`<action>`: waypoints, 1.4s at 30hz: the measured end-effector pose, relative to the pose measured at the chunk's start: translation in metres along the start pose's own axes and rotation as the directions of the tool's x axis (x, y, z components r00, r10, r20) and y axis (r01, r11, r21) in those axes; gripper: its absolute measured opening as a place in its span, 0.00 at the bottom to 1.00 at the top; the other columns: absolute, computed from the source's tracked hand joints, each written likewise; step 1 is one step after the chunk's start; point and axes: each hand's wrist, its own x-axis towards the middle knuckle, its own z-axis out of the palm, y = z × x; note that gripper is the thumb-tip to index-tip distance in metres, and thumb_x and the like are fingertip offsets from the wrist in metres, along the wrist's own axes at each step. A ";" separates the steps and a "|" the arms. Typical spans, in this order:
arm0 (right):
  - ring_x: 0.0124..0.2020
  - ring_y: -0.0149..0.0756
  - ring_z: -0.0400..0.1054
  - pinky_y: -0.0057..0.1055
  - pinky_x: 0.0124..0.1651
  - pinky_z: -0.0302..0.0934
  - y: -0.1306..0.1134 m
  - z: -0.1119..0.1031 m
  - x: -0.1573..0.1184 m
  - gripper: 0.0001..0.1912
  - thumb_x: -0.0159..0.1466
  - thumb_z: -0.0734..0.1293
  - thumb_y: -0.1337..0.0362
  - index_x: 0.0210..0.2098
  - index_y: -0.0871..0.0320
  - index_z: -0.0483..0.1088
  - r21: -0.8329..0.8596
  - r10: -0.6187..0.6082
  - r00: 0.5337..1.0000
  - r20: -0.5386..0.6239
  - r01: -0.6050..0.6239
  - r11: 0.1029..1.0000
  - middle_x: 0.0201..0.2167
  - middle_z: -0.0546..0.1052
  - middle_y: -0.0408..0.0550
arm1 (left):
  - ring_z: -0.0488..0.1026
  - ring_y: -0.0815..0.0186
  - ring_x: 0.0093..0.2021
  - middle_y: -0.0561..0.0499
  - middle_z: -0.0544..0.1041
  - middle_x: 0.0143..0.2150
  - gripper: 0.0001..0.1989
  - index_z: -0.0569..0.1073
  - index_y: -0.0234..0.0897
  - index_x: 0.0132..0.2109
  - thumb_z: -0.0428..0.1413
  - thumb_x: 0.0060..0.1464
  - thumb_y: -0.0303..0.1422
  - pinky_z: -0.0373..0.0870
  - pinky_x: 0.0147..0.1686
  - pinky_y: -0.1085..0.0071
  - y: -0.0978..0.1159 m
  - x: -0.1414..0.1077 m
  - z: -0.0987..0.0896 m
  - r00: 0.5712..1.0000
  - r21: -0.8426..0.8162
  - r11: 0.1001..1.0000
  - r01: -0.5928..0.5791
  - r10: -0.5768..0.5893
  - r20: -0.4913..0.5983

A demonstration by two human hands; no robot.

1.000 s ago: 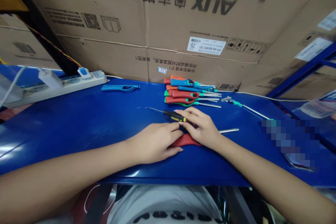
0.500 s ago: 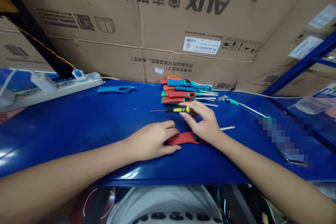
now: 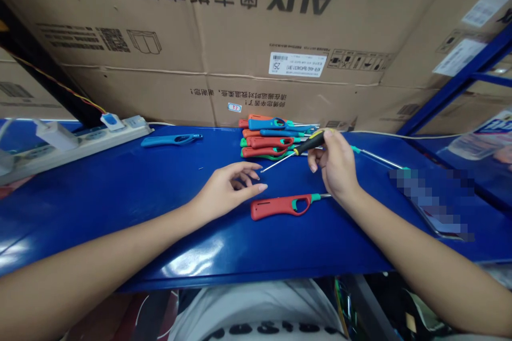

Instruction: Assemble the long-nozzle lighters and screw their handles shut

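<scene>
Nearest you: red lighter (image 3: 276, 206) lies on the tabletop (image 3: 120, 186), closer than your fingers. Your left fingers (image 3: 254, 191) have let it go and spread beside the screwdriver's tip; right fingers (image 3: 313, 161) grip the screwdriver (image 3: 310, 144), now slanted. So nothing steadies the lighter. Its rod's end hides behind your right hand; screwdriver's tip too fine to read. Beyond left fingers, one tiny metal piece (image 3: 200, 168); farther, overlapping lighters (image 3: 276, 142), hard to count.

The screwdriver handle (image 3: 309, 144) is black and yellow, the tabletop (image 3: 132, 186) blue.
</scene>
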 end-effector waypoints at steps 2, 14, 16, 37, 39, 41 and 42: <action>0.17 0.28 0.60 0.27 0.15 0.52 0.000 0.003 -0.003 0.20 0.66 0.65 0.42 0.33 0.52 0.61 0.012 0.034 0.998 0.052 -0.034 0.999 0.24 0.69 0.40 | 0.76 0.66 0.36 0.46 0.80 0.44 0.24 0.76 0.36 0.55 0.66 0.54 0.41 0.76 0.35 0.69 0.001 0.000 0.000 1.000 -0.028 0.999 -0.024 0.024 -0.006; 0.14 0.25 0.58 0.27 0.15 0.51 0.001 0.005 -0.006 0.21 0.65 0.67 0.42 0.34 0.52 0.62 0.041 0.060 0.994 0.092 -0.064 0.997 0.24 0.69 0.38 | 0.77 0.65 0.34 0.48 0.82 0.39 0.15 0.80 0.36 0.46 0.66 0.55 0.40 0.75 0.36 0.70 0.009 -0.005 0.000 0.992 0.058 0.992 -0.112 0.114 -0.044; 0.15 0.25 0.58 0.27 0.15 0.51 0.001 0.005 -0.006 0.21 0.65 0.67 0.42 0.34 0.52 0.61 0.034 0.050 0.996 0.079 -0.053 0.998 0.24 0.68 0.38 | 0.76 0.66 0.33 0.49 0.81 0.37 0.16 0.79 0.36 0.45 0.65 0.55 0.42 0.74 0.35 0.71 0.009 -0.005 0.000 0.993 0.051 0.995 -0.080 0.084 -0.081; 0.17 0.27 0.58 0.28 0.15 0.51 -0.003 0.004 -0.008 0.17 0.67 0.64 0.44 0.38 0.51 0.64 -0.004 -0.047 0.996 0.072 0.047 0.999 0.29 0.66 0.41 | 0.69 0.71 0.24 0.48 0.83 0.32 0.15 0.83 0.36 0.40 0.64 0.55 0.44 0.69 0.27 0.73 0.016 -0.002 -0.002 0.990 -0.165 0.978 0.129 -0.117 0.079; 0.19 0.28 0.59 0.28 0.15 0.51 -0.003 0.003 -0.007 0.18 0.67 0.63 0.43 0.38 0.51 0.63 -0.015 -0.053 0.997 0.058 0.054 0.998 0.30 0.66 0.42 | 0.67 0.71 0.24 0.48 0.83 0.32 0.15 0.84 0.36 0.39 0.64 0.56 0.45 0.68 0.27 0.73 0.016 -0.002 -0.002 0.987 -0.223 0.962 0.157 -0.148 0.059; 0.20 0.29 0.61 0.28 0.15 0.52 -0.002 0.003 -0.007 0.17 0.68 0.62 0.44 0.37 0.51 0.61 -0.037 -0.060 0.996 0.062 0.063 0.997 0.30 0.66 0.43 | 0.66 0.72 0.24 0.48 0.82 0.32 0.15 0.84 0.36 0.38 0.64 0.55 0.45 0.66 0.27 0.73 0.015 -0.002 -0.001 0.981 -0.299 0.934 0.194 -0.187 0.050; 0.20 0.30 0.61 0.27 0.15 0.52 -0.002 0.003 -0.007 0.17 0.69 0.61 0.44 0.37 0.51 0.60 -0.050 -0.063 0.996 0.067 0.066 0.997 0.30 0.67 0.43 | 0.65 0.73 0.24 0.48 0.82 0.32 0.15 0.84 0.36 0.38 0.64 0.55 0.45 0.65 0.27 0.74 0.015 -0.002 0.000 0.977 -0.339 0.916 0.214 -0.209 0.052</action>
